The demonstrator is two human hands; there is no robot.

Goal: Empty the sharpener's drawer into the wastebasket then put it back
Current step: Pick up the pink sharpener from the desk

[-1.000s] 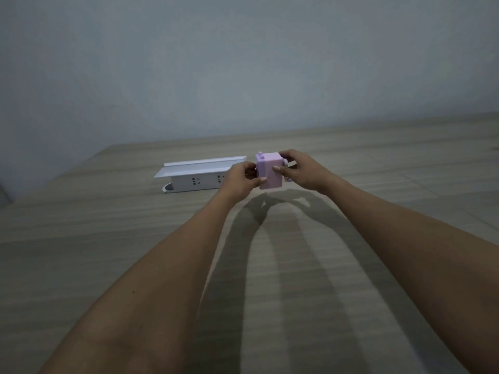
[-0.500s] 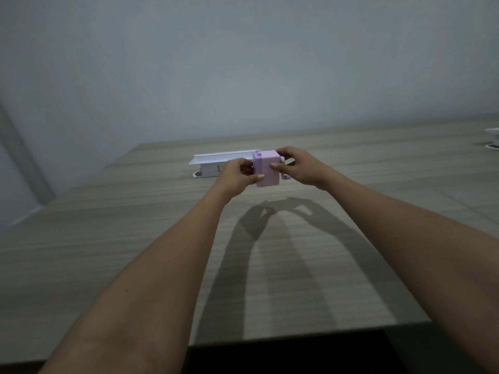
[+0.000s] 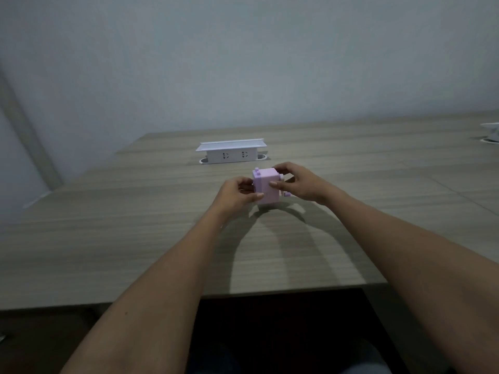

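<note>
Pink sharpener held just above the wooden table, between both hands. Left hand closed on its left side, thumb on the front face; right hand closed on the right side, by the crank. Drawer looks seated — cannot tell whether emptied or not yet pulled. No wastebasket in view. White socket box stands behind, well apart.
</note>
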